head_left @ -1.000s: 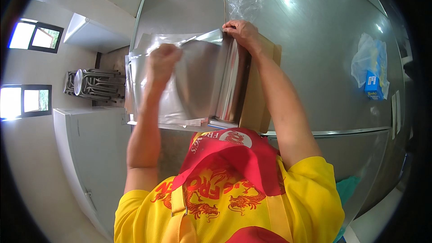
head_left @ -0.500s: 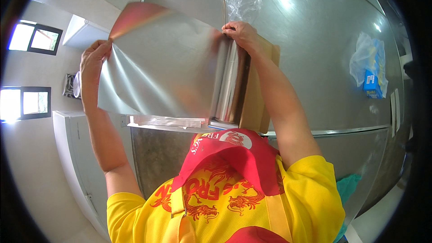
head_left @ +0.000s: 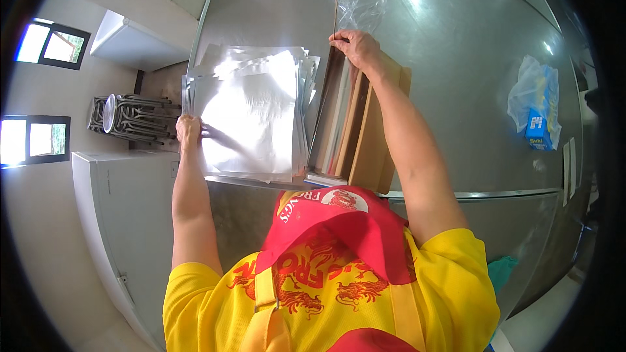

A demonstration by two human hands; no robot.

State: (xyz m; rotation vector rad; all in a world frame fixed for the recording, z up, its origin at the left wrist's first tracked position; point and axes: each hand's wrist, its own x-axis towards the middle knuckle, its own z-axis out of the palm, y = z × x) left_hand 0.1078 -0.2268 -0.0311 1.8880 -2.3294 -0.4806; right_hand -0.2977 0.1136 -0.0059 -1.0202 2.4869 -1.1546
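Observation:
A stack of silver foil sheets (head_left: 251, 111) lies at the left of the metal table, its edges uneven, with bright glare on top. My left hand (head_left: 189, 129) is closed at the stack's left edge, gripping the foil there. To the right stands a long open cardboard box (head_left: 365, 137) with a foil roll (head_left: 336, 117) inside. At the box's far end, my right hand (head_left: 355, 47) pinches a thin brown strip (head_left: 336, 0) that runs away from me. A dark straight edge lies along the box's left side; whether it belongs to the strip I cannot tell.
Crumpled clear plastic (head_left: 358, 0) lies beyond my right hand. A blue box in a plastic bag (head_left: 538, 124) rests at the table's right. Left of the table are stacked metal stools (head_left: 140, 117) and a white cabinet (head_left: 120, 208).
My left hand has come down and right, bringing the raised foil sheet flat onto the stack. The foil no longer stretches up from the box. My right hand stays at the box's far end.

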